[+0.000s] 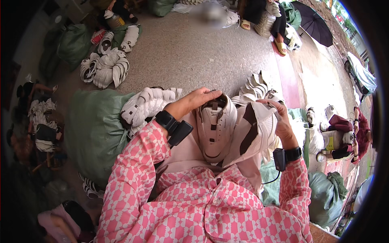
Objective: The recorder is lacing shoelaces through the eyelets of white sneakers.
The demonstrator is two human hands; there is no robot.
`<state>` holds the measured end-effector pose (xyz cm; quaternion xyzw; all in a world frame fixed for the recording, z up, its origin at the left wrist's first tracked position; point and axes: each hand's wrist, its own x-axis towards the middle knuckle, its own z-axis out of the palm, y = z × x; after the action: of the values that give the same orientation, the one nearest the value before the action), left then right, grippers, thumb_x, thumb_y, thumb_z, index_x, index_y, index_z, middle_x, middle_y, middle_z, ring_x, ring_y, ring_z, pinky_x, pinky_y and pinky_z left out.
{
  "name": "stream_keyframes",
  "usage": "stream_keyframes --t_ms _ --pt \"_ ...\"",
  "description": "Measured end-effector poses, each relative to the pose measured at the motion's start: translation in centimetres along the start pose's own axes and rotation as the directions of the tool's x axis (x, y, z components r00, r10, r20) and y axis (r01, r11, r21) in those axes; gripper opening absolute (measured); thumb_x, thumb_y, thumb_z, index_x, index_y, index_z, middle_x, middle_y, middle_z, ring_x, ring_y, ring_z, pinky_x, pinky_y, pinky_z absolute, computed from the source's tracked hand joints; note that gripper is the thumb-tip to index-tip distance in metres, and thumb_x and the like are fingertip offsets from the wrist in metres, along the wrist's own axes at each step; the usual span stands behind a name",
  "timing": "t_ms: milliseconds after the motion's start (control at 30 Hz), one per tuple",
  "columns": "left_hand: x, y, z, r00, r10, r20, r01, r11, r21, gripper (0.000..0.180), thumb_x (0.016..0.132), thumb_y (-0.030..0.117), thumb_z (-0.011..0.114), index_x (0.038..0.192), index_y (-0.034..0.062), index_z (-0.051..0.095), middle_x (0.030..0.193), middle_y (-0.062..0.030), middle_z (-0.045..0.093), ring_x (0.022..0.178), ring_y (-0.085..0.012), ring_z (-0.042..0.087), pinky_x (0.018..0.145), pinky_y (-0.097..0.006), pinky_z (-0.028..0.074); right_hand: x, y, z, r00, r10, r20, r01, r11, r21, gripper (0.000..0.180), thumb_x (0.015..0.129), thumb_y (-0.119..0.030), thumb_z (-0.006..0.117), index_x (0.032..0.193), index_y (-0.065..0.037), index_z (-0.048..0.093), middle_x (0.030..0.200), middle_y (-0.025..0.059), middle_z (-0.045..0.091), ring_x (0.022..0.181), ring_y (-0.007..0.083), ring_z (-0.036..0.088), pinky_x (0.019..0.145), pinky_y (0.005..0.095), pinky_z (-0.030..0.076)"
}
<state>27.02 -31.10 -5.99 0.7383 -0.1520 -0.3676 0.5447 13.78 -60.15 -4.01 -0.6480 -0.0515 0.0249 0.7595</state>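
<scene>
One green sack (95,139): bulging, left of the white shoe upper (214,135) and well apart from it.
Stacked uppers (139,109): nested in a curved row, left of the shoe upper, between it and the sack.
Left hand (195,99): at the top rim of the shoe upper, on its left side, your thumb laid across the opening; this looks like a light grip on the rim, though your fingertips are partly hidden.
Shoe upper: upright before your body, toe toward you, unlaced, with its tongue showing; the step in hand appears to be handling it next to its neighbour, perhaps to look both over or part them.
Dark-panelled piece (259,129): just right of the shoe upper, white, edges close together; you cannot tell whether it is one layer or several.
Right hand (282,119): farther right of the shoe upper, closed around the piece's outer edge, fingers over its top; the next move probably calls for a steady pinch here while your left hand supports the rim, without creasing the thin material.
Co-worker's dark red sleeve (364,133): far right of the shoe upper.
</scene>
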Motion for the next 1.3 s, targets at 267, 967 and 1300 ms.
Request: stream_keyframes --t_ms 267,967,1300 --pt "-3.2 2.1 1.1 0.983 0.182 0.005 -0.154 0.819 0.553 0.061 0.072 0.03 0.079 0.124 0.0049 0.057 0.101 -0.0046 0.059 0.094 -0.0181 0.055 0.086 -0.028 0.043 1.9 -1.1 1.9 0.995 0.067 0.072 -0.043 0.953 -0.299 0.036 0.084 0.011 0.057 0.12 0.002 0.059 0.102 -0.0002 0.065 0.094 0.0061 0.056 0.083 0.0224 0.047" --pt "-7.8 6.8 -3.3 0.979 0.106 -0.176 -0.187 0.809 -0.557 0.034 0.086 0.029 0.06 0.112 0.0071 0.06 0.104 -0.0055 0.064 0.092 -0.0154 0.061 0.075 -0.03 0.05 8.0 2.4 8.2 0.989 0.012 0.145 0.134 0.316 -0.939 0.017 0.076 -0.019 0.063 0.087 -0.009 0.07 0.086 0.016 0.067 0.084 0.0365 0.065 0.073 0.0442 0.052" --pt "-2.0 2.6 -0.3 0.99 -0.057 -0.129 0.056 0.998 -0.007 0.051 0.091 0.041 0.055 0.121 -0.0003 0.056 0.113 -0.0103 0.062 0.106 -0.0195 0.057 0.092 -0.032 0.043 6.1 0.6 1.0 0.891 0.449 -0.066 -0.434 0.799 -0.416 0.046 0.099 -0.035 0.048 0.126 0.001 0.053 0.119 0.011 0.061 0.109 0.0215 0.059 0.091 0.0311 0.047"
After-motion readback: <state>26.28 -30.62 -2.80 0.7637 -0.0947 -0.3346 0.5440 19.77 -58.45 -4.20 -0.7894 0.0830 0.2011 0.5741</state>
